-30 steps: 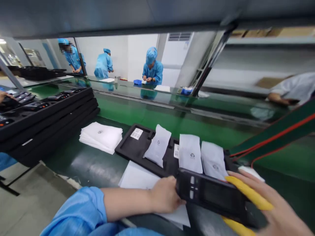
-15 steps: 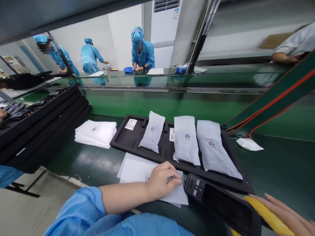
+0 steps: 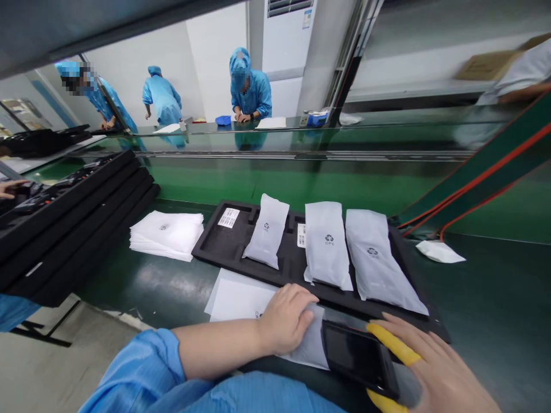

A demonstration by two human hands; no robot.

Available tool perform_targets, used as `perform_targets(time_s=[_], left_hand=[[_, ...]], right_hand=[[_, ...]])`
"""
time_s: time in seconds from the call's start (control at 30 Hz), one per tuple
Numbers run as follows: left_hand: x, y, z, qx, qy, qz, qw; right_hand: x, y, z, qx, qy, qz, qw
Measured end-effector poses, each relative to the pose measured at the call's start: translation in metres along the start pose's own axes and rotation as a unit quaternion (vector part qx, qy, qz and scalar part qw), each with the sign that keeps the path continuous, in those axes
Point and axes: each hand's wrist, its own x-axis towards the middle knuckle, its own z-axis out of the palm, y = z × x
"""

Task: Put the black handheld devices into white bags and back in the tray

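Holding: black device [image 3: 359, 358] clasped in right hand [image 3: 434, 376], fingers curled round its far end, yellow finger covers [image 3: 394, 344] pressed on its top edge
Pinning: left hand [image 3: 286, 318] flat on a white pouch [image 3: 312, 344] at the near edge of the worktop [image 3: 167, 287], fingers closed down on it, nothing lifted
Position: device tilted, its near end over the pouch mouth, just beside the left fingertips
Behind: black foam tray [image 3: 235, 246] with three filled pouches [image 3: 327, 244] side by side; spare pouch stack [image 3: 166, 232] to the left
Risk, slip: smooth casing held at one end only; likely to pivot out of the grip and strike the worktop edge
Risk, snag: pouch mouth lying flat, not seen open; device corner could crease or tear it
Risk, knock: right wrist close to the tray; could shift the nearest filled pouch
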Motion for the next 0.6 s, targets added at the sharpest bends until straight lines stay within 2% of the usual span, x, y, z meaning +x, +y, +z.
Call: perform_targets(time_s=[0.13,0.33,0.47,0.6], left_hand=[[0.002,0.000,0.000,0.076,-0.002,0.029,0.997],[0.015,0.000,-0.013,0.196,-0.014,0.063,0.978],[0.030,0.000,-0.013,0.187,-0.023,0.064,0.980],[0.051,0.011,-0.010,0.170,-0.043,0.035,0.984]], right_hand=[[0.027,-0.009,0.006,-0.023,0.010,-0.021,0.999],[0.039,-0.011,0.015,0.018,0.027,-0.046,0.998],[0.055,-0.011,0.017,0.015,0.066,-0.082,0.994],[0.071,-0.009,0.023,0.024,0.102,-0.106,0.989]])
